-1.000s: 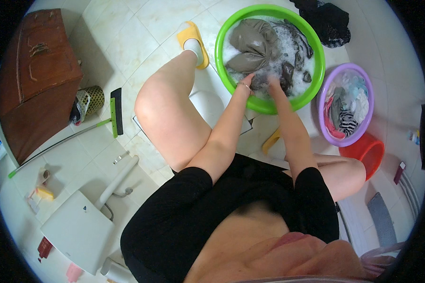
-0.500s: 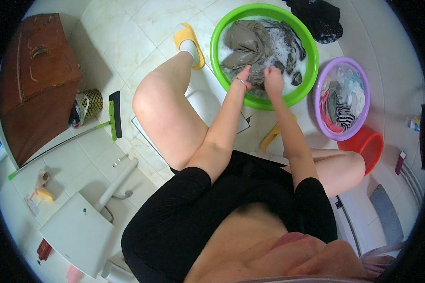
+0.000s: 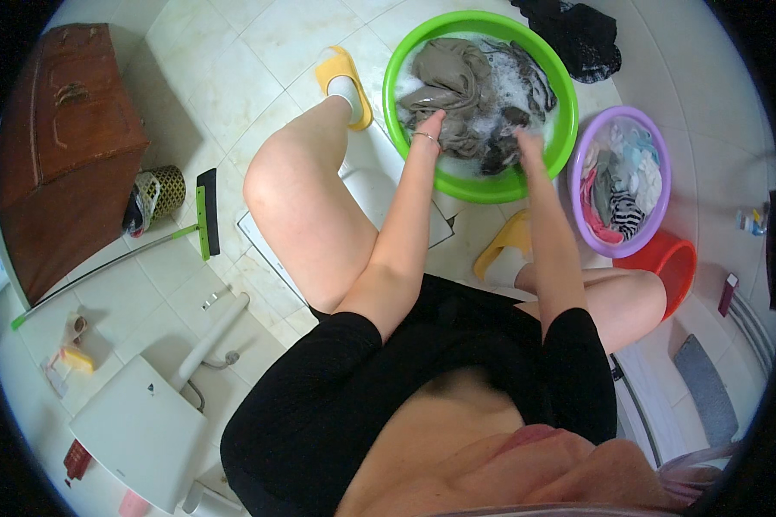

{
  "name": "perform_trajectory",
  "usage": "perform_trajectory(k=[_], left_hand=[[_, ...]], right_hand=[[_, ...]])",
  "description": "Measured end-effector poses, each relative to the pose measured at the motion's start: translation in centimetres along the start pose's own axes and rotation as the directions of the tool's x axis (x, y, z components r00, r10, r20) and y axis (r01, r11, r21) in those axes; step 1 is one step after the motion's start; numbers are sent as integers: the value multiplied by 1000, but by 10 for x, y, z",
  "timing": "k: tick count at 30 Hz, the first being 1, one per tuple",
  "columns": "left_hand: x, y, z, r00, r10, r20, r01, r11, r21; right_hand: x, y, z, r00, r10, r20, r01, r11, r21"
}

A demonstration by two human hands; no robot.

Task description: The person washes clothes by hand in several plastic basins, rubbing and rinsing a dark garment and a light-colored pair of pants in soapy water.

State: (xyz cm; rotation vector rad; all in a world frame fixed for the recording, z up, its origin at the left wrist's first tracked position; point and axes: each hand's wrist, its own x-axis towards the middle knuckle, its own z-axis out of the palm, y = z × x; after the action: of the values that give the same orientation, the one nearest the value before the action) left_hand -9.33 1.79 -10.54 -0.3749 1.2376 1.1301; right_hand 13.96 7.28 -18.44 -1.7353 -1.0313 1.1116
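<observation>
We see a green basin (image 3: 483, 189) on the tiled floor (image 3: 233, 69), holding a taupe garment (image 3: 451, 65) and darker cloth (image 3: 536, 86) in white suds (image 3: 507, 73). The taupe garment fills the left part of the basin, its folds bulging above the foam; the darker cloth lies along the right and between the hands.

The left hand (image 3: 434, 127) rests at the near left of the taupe garment, thumb uppermost; its fingers are hidden, so we cannot tell whether they grip or lie spread. The right hand (image 3: 527, 140) is at the near right, touching the darker cloth, apart from the left; it is blurred, and we cannot tell how tightly its fingers close.

We judge both fabrics soft and limp, heavy with water and slippery with soap, yet hardly fragile. A pinch would probably slide; we favour a full-fisted hold on a thick, gathered fold, with the hands set apart and the weight kept low over the basin.
</observation>
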Motion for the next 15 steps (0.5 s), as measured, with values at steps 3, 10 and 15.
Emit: perform_trajectory(k=[3,10,15], left_hand=[[16,3,-33,994,102,-25,-100,992,79],[-2,-5,-9,996,83,-18,-79,984,161],[21,-2,-33,995,70,-72,-59,988,140]], right_hand=[[10,-65,10,970,220,105,-211,973,-92],[54,-183,-9,979,-137,150,193,856,-480],[35,-246,47,891,-337,304,454,673,-584]])
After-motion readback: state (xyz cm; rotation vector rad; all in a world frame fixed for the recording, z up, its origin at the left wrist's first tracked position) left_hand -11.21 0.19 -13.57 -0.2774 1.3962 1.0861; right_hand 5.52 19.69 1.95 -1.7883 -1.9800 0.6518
